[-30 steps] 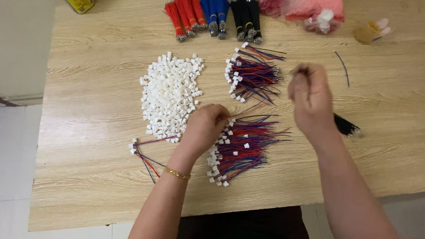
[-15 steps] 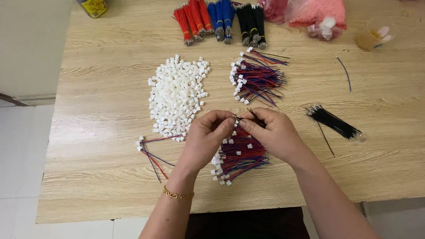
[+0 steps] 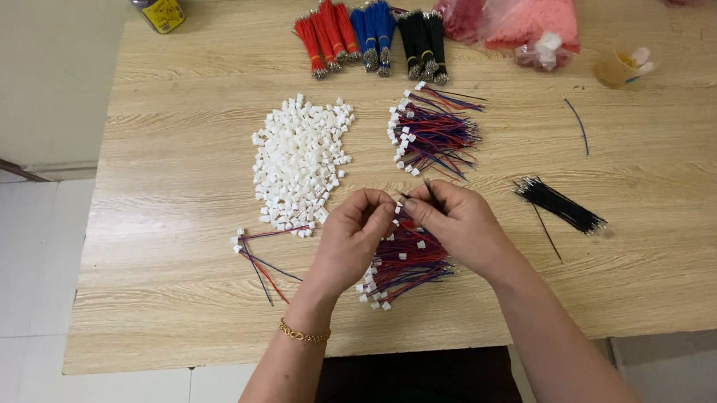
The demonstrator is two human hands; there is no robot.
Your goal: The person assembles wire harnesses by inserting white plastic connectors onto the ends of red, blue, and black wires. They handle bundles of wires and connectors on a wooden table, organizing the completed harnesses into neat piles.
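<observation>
Pinching one black wire (image 3: pixel 428 191) between left hand (image 3: pixel 352 239) and right hand (image 3: pixel 456 225) — two wired-connector heaps, one white connector pile (image 3: pixel 301 159)

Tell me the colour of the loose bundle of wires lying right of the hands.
Black: the bundle of wires, seen in the head view.

Thin black wire (image 3: pixel 430 192) – pinched upright above red-blue wire bundle (image 3: pixel 406 260).

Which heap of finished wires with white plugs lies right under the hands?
The heap of red and blue wires at the near table edge, directly beneath both hands; the other big heap lies farther back.
</observation>
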